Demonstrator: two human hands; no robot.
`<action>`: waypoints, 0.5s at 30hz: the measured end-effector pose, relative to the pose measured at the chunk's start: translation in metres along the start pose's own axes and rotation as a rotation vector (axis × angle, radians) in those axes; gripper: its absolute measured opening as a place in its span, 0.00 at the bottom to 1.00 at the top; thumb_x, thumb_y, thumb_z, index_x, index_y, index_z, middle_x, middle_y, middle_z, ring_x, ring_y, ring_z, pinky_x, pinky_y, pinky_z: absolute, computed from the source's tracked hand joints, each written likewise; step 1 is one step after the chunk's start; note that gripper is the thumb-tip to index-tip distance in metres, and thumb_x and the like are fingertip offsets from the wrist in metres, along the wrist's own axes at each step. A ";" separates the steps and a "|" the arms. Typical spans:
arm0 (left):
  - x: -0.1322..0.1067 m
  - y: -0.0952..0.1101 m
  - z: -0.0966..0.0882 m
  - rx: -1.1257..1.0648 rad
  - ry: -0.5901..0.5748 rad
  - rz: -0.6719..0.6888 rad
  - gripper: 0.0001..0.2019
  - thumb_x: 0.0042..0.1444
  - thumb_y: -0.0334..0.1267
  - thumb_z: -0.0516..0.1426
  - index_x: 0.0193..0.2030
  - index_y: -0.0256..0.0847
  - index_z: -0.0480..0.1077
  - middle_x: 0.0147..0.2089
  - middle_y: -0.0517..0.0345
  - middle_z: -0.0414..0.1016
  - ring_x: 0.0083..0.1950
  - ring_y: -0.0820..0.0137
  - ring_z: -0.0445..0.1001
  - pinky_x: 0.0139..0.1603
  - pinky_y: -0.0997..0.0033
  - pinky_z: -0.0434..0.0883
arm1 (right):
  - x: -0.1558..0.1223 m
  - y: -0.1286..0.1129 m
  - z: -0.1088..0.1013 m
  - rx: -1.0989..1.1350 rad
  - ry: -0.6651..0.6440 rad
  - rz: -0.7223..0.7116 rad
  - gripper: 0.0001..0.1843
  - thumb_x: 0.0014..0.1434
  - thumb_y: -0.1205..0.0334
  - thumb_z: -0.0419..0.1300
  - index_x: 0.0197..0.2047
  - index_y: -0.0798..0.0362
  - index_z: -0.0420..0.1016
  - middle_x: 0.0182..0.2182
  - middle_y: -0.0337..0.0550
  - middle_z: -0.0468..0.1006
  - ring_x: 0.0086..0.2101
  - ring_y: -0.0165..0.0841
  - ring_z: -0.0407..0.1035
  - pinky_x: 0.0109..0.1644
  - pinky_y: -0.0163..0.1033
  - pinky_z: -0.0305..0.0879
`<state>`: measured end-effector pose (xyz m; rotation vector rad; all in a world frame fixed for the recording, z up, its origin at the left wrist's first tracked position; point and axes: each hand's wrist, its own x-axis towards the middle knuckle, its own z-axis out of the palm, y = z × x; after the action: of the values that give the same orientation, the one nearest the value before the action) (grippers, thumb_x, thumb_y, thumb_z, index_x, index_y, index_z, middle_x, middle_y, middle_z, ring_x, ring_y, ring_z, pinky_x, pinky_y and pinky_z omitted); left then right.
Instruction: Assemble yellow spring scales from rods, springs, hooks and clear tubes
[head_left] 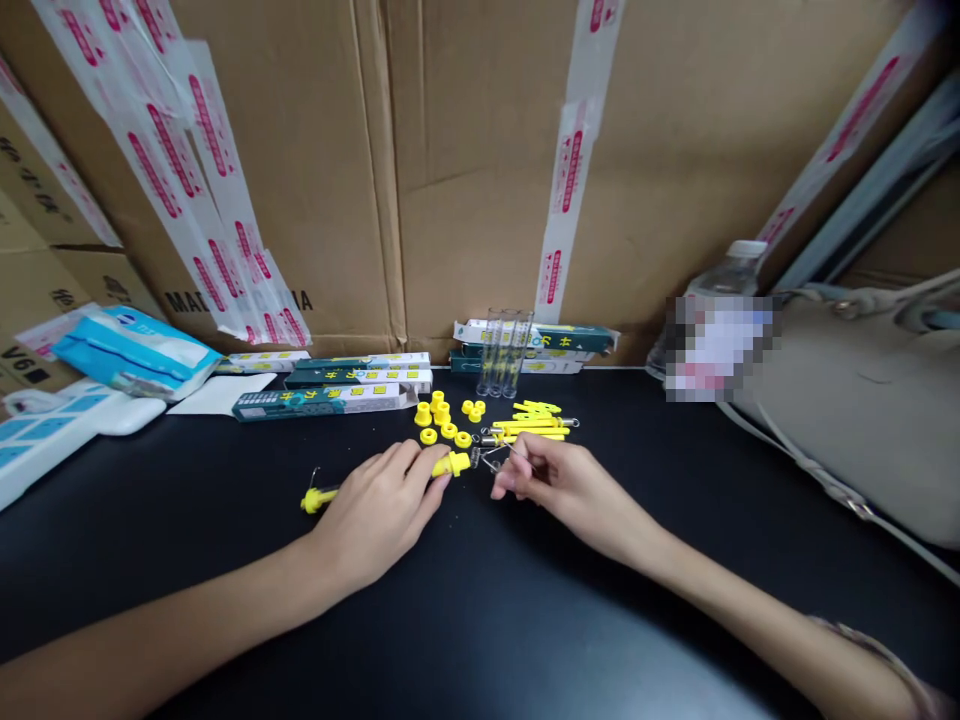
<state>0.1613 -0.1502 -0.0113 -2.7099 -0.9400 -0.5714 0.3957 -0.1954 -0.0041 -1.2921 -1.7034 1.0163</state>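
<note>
My left hand (386, 500) is wrapped round a spring scale (318, 499), which lies low over the black table. One yellow end with a wire hook shows to the left of the hand, and the other yellow end points right past my thumb. My right hand (551, 478) is closed in a pinch on a thin metal wire hook (490, 460) just right of that end. Its fingertips partly hide the wire. Behind the hands lie several yellow caps and rings (448, 431), and yellow rods with metal springs (534, 430). Several clear tubes (505, 355) stand upright at the back.
Printed slim boxes (330, 400) lie at the back left, and more boxes (577, 340) lie behind the tubes. A blue tissue pack (135, 350) and a white power strip (56, 435) sit at left. A plastic bottle (724, 275) and a beige bag (862, 400) are at right. Cardboard (465, 200) walls the back.
</note>
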 end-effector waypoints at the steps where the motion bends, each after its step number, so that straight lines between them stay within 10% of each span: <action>1: 0.000 0.000 0.000 0.008 -0.003 0.009 0.15 0.72 0.35 0.47 0.54 0.35 0.71 0.40 0.51 0.76 0.40 0.60 0.80 0.41 0.58 0.79 | 0.000 0.002 0.006 0.032 0.003 0.000 0.17 0.66 0.56 0.57 0.29 0.47 0.53 0.31 0.42 0.81 0.35 0.36 0.76 0.39 0.40 0.67; 15: 0.001 0.000 0.004 -0.060 0.096 0.083 0.17 0.72 0.35 0.47 0.61 0.30 0.67 0.41 0.48 0.78 0.40 0.58 0.80 0.41 0.55 0.79 | -0.003 0.003 0.021 0.151 -0.060 -0.124 0.14 0.74 0.55 0.45 0.34 0.46 0.51 0.27 0.34 0.66 0.29 0.32 0.58 0.34 0.38 0.56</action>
<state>0.1628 -0.1481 -0.0146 -2.7319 -0.7955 -0.7164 0.3785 -0.2007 -0.0159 -1.0561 -1.6944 1.0973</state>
